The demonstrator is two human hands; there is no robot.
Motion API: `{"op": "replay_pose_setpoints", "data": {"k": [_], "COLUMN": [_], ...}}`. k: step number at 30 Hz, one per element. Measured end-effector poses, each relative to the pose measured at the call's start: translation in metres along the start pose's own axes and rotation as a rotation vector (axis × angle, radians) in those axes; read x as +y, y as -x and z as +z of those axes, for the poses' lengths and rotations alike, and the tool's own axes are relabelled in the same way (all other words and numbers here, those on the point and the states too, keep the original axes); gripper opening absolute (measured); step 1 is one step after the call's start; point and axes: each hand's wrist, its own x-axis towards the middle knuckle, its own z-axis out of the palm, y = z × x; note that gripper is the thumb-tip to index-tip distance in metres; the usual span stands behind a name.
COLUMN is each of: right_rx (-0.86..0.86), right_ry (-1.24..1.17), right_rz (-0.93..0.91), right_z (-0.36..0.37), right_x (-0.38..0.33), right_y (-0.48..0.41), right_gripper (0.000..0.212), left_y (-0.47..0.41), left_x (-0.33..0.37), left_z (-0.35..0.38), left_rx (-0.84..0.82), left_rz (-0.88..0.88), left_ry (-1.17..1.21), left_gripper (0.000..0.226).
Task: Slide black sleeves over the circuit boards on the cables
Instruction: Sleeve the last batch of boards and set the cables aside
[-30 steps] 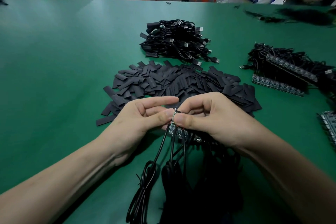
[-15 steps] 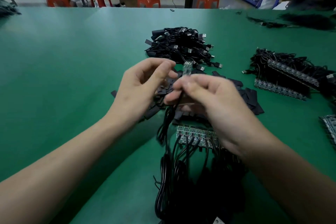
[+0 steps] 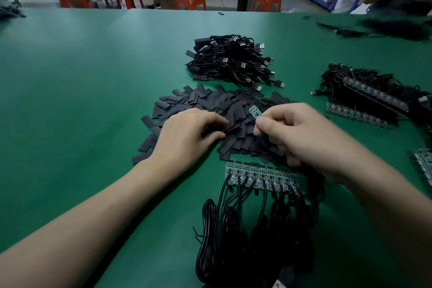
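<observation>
Pinching one board (image 3: 254, 111) between thumb and forefinger of right hand (image 3: 301, 133), with the free end poking out up and to the left and the long axis slanting away from the body; cable end hidden under the fist. Curling left hand (image 3: 189, 134) down onto sleeves (image 3: 210, 104), digging fingertips and thumb into the near middle of the heap; cannot tell whether a sleeve is pinched yet. Working with left hand just left of board, apart from it, only a strip of heap between, so using left hand as the nearer one for sleeves and right hand as board carrier. Judging this as fetching a sleeve, early in the batch. Next needing one sleeve lifted, its mouth turned toward the board's free tip, lined up on that same slant, then pushed on from the left. Risking two sleeves coming up together, given the flat criss-cross stacking. Leaving a row (image 3: 261, 176) of bare boards just nearer the body than the hands, with cables (image 3: 245, 229) trailing back toward the body. Seeing beyond sleeves a pile (image 3: 231, 61), probably finished cables. Using no bin or tray; everything lying loose on table (image 3: 93, 100).
</observation>
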Motion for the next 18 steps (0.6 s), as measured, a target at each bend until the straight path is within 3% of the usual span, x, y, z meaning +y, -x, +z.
{"op": "replay_pose_setpoints", "data": {"k": [6, 13, 18], "right_rx": [-0.025, -0.071, -0.074], "right_ry": [-0.321, -0.321, -0.339], "right_rz": [0.113, 0.083, 0.082], "right_z": [0.023, 0.035, 0.037], "right_x": [0.016, 0.022, 0.024], "right_y": [-0.007, -0.003, -0.003], "right_gripper": [0.03, 0.029, 0.028], "left_y": [-0.001, -0.003, -0.002], "left_x": [-0.007, -0.009, -0.013], "left_z": [-0.007, -0.005, -0.006], "left_rx": [-0.011, -0.034, -0.051], "left_rz": [0.02, 0.024, 0.008], "left_ry": [0.073, 0.065, 0.087], "left_gripper": [0.025, 0.038, 0.028]}}
